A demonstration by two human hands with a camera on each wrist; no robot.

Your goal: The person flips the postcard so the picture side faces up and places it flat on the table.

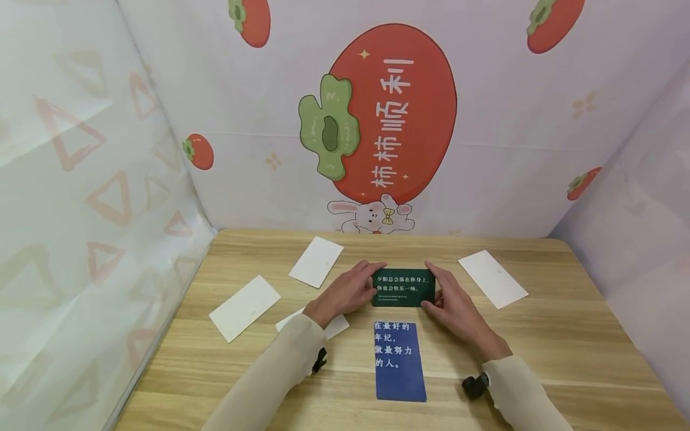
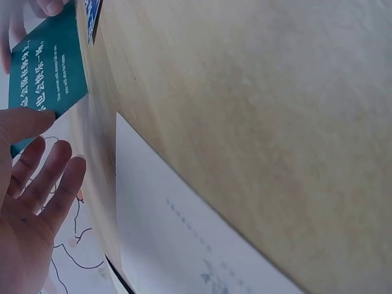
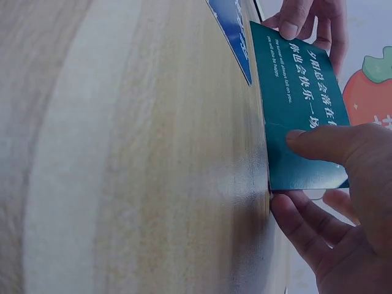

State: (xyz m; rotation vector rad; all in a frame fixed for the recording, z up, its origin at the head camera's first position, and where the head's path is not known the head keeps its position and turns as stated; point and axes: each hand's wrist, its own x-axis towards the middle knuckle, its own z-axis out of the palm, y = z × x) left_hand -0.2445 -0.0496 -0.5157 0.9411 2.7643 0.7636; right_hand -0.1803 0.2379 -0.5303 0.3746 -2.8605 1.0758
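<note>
A dark green card (image 1: 403, 287) with white lettering stands tilted up over the wooden table, its printed face toward me. My left hand (image 1: 353, 288) pinches its left end, thumb in front and fingers behind. At the opposite end my right hand (image 1: 451, 301) grips it the same way, the thumb (image 3: 324, 144) lying across the printed face. Its lower edge is right at the tabletop in the right wrist view. Nearer to me, a blue card (image 1: 400, 365) with white lettering lies flat on the table.
White cards lie around: one at the back left (image 1: 316, 262), one at far left (image 1: 245, 308), one partly under my left forearm (image 1: 336, 326), one at the right (image 1: 493, 279). Behind the wooden table (image 1: 582, 359) hangs a printed cloth backdrop (image 1: 512, 120).
</note>
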